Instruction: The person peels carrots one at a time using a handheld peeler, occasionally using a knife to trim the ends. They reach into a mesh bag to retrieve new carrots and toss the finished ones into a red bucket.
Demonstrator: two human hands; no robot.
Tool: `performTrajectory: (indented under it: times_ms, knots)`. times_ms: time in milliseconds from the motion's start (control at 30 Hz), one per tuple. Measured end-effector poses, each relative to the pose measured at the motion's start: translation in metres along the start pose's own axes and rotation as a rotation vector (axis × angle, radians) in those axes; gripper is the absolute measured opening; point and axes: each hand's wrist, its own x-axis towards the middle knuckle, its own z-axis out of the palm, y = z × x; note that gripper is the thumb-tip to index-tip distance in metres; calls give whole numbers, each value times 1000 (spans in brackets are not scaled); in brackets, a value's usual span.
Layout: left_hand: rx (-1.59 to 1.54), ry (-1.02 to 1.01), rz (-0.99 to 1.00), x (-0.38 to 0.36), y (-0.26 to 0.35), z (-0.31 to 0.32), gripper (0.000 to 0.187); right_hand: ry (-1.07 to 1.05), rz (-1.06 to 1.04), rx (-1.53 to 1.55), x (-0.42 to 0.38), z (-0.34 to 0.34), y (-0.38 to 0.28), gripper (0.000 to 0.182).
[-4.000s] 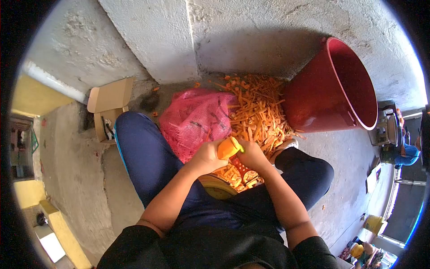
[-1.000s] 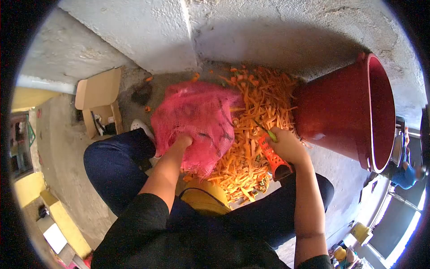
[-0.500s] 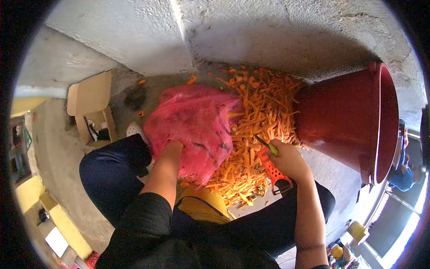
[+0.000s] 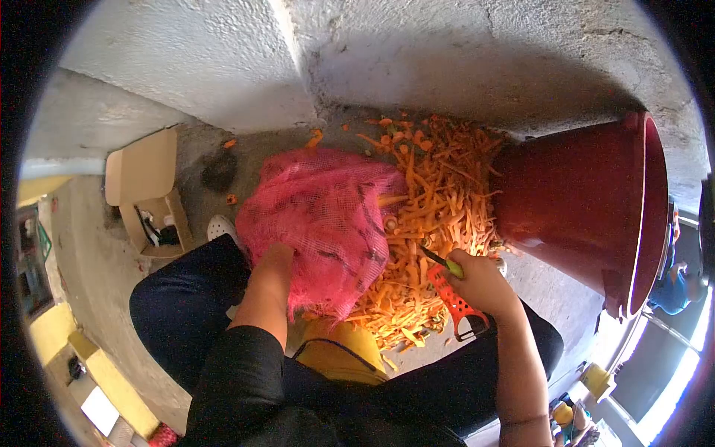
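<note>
My left hand reaches into a pink mesh sack [image 4: 320, 216]; only the wrist and forearm show, and the fingers are hidden inside. My right hand [image 4: 480, 281] is closed round a small knife with a green handle [image 4: 453, 268], its dark blade pointing up and left. An orange perforated peeler or grater [image 4: 456, 302] hangs from the same hand, below the knife. Beneath the knife tip and against the sack's right side spreads a heap of orange peelings, apparently carrot [image 4: 417, 283]. A carrot-like orange piece [image 4: 392, 200] pokes out at the sack's right edge.
A big dark red tub [image 4: 573, 208] lies tipped on its side to the right, against the wall [image 4: 447, 59]. An open cardboard box [image 4: 153, 216] with dark items sits on the left. Something yellow [image 4: 339, 354] lies between my legs.
The view has shifted slightly. My left hand stays in the sack, which has shifted a little in shape. My right hand still holds the knife and the orange tool.
</note>
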Motion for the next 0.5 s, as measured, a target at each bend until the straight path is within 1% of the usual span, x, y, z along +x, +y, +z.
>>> performTrajectory:
  times_ms: [167,267,367,500]
  knots:
    - [-1,-17,9,-1,-6,0,30,-6,7,20,3,1,0,21]
    - [10,-30,7,0,-7,1,32,-79,50,-4,4,1,1,31]
    - [16,-39,20,2,-8,-1,33,-54,34,-15,1,0,1,31]
    - [34,-54,32,4,-10,-1,35,11,-23,-18,-1,5,7,24]
